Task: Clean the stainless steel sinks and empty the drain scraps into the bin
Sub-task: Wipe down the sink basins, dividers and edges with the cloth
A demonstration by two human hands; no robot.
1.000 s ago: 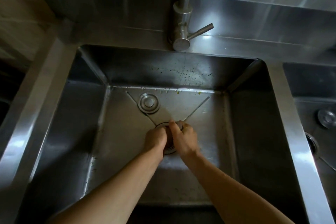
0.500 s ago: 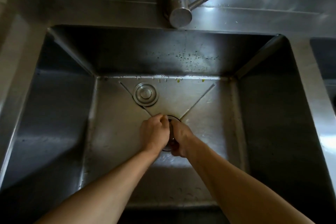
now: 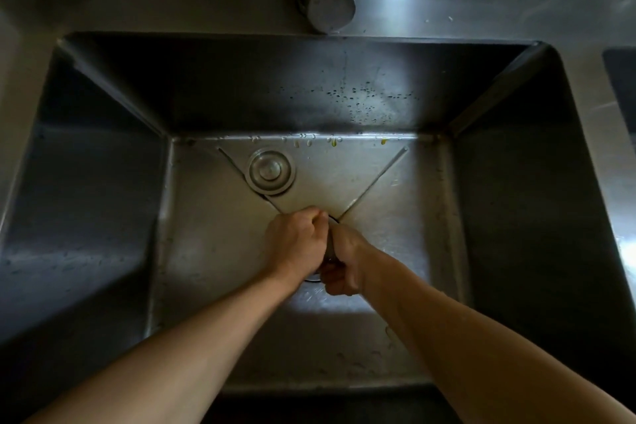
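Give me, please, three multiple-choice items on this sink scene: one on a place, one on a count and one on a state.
1. Where does the round stopper lie?
A. On the sink floor, behind and left of the hands
B. On the rim by the tap
C. Against the sink's right wall

2. How many hands are at the drain?
A. None
B. One
C. Two

3. How is the left hand set?
A. Flat, fingers spread
B. Fingers curled, at the drain
C. Raised to the tap

Answers:
1 A: the stopper rests on the floor of the sink, near the back wall, beyond the hands.
2 C: the left hand and the right hand meet over the drain.
3 B: its knuckles are bent in a fist; what it grips is hidden.
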